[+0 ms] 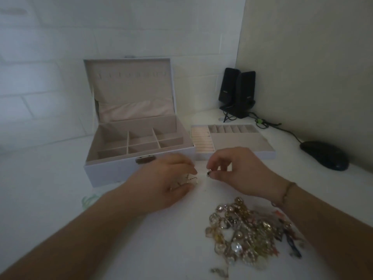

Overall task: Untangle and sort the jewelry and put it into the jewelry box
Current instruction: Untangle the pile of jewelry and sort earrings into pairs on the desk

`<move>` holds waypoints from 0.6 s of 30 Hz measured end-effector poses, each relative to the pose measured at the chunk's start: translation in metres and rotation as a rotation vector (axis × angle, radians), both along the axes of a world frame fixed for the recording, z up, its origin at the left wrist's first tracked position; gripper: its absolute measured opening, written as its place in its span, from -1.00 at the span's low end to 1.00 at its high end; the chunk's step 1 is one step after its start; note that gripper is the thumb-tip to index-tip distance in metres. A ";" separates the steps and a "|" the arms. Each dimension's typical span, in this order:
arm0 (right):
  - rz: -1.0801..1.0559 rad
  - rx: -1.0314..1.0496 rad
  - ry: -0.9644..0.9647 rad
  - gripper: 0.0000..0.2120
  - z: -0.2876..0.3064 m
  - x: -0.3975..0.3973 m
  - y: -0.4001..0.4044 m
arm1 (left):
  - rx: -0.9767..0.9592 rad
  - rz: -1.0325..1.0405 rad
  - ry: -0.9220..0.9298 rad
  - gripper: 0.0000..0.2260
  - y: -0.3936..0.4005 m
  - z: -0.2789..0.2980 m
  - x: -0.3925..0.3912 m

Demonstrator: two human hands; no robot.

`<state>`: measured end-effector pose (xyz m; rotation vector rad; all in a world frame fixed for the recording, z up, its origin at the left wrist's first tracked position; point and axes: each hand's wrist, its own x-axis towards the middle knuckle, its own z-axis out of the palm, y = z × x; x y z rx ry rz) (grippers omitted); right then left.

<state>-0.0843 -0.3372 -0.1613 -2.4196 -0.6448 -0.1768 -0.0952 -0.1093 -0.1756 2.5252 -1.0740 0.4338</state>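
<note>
An open white jewelry box (pixel 113 170) with a raised lid and empty beige compartments stands at centre left. Its removable tray (pixel 238 156) sits just right of it. My left hand (pixel 171 178) rests in front of the box, fingers closed on a thin gold chain (pixel 188 178). My right hand (pixel 236 168) is beside it, pinching a small dark ring (pixel 209 173) between thumb and forefinger. A tangled pile of gold and crystal jewelry (pixel 246 231) lies on the white table under my right forearm.
Two black speakers (pixel 237 91) stand in the back right corner, with cables running to a black mouse (pixel 325 158) at the right. A pale green item (pixel 88 201) peeks out by my left forearm. A small jewelry piece (pixel 220 272) lies near the front edge.
</note>
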 end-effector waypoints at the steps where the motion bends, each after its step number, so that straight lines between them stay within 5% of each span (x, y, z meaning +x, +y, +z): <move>1: 0.004 -0.005 0.005 -0.79 -0.006 0.001 0.004 | -0.031 -0.018 0.005 -0.72 0.000 -0.002 0.001; 11: 0.173 -0.166 0.019 -0.90 0.019 -0.020 -0.015 | -0.157 -0.071 -0.043 -0.79 -0.016 -0.011 0.003; 18: 0.279 -0.504 0.094 -0.69 0.026 -0.041 -0.023 | -0.146 0.025 -0.041 -0.73 -0.019 -0.015 0.004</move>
